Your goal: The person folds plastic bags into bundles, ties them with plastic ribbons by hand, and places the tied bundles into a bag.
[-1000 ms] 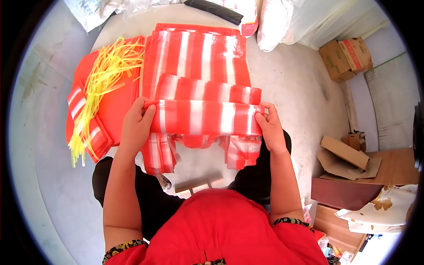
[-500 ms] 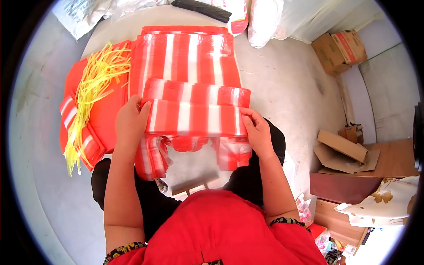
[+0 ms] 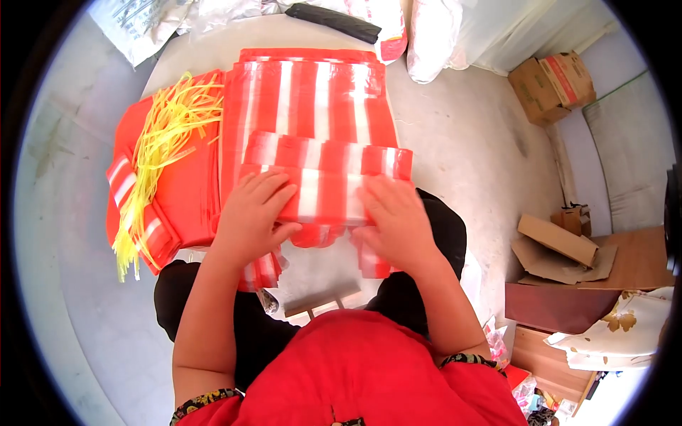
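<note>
A folded red-and-white striped plastic sheet (image 3: 323,195) lies across the near part of a larger striped stack (image 3: 305,99). My left hand (image 3: 257,216) rests on the left part of the fold, its fingers spread. On the right part, my right hand (image 3: 394,220) lies flat with its fingers extended and slightly blurred. Striped ends hang below the fold near my knees. To the left, yellow strips (image 3: 167,135) lie over a red plastic stack (image 3: 188,177).
A black roll (image 3: 334,23) and white plastic bags (image 3: 432,35) are at the far edge. Cardboard boxes (image 3: 550,89) stand at the back right. An opened carton (image 3: 561,248) and a patterned cloth (image 3: 618,330) are at the right.
Both hands have let go of the fold's side edges and moved inward onto its top, fingers now spread over it. The view has shifted slightly.
</note>
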`<state>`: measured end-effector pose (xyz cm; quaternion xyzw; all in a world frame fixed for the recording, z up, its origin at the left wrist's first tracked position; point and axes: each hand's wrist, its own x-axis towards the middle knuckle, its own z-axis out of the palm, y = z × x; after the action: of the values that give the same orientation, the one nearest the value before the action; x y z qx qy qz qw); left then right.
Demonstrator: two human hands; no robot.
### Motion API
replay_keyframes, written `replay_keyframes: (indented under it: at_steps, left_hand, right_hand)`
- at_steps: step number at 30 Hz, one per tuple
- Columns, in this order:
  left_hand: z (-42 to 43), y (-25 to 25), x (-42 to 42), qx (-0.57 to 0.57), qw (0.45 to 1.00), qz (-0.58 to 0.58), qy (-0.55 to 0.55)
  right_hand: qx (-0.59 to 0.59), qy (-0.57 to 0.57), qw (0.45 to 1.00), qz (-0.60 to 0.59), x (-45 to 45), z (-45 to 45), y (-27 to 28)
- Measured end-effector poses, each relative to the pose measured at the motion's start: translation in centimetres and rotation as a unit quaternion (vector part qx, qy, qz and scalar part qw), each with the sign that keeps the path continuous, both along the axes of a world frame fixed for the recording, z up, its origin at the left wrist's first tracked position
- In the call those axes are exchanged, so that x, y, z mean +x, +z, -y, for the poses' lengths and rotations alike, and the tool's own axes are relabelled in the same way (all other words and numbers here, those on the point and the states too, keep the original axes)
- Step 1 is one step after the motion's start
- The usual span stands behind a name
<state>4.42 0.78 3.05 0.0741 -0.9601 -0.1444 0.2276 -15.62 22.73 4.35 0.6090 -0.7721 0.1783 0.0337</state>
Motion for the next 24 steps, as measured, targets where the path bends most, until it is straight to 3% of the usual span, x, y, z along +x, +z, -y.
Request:
replay_keyframes:
  at_steps: [2, 12, 24]
  left_hand:
    - [-0.2, -0.1, 0.0, 0.002, 0.999, 0.041, 0.004]
    - [1.0, -0.5, 0.5, 0.01, 0.994, 0.095, 0.056]
    - [2.5, -0.2, 1.0, 0.057, 0.994, 0.071, 0.064]
  right_hand:
    - [-0.009, 0.073, 0.996, 0.052, 0.3, 1.1, -1.3]
    - [0.027, 0.073, 0.997, 0.027, -0.2, 2.0, -1.3]
    - [0.077, 0.029, 0.995, 0.054, -1.0, 2.2, -0.7]
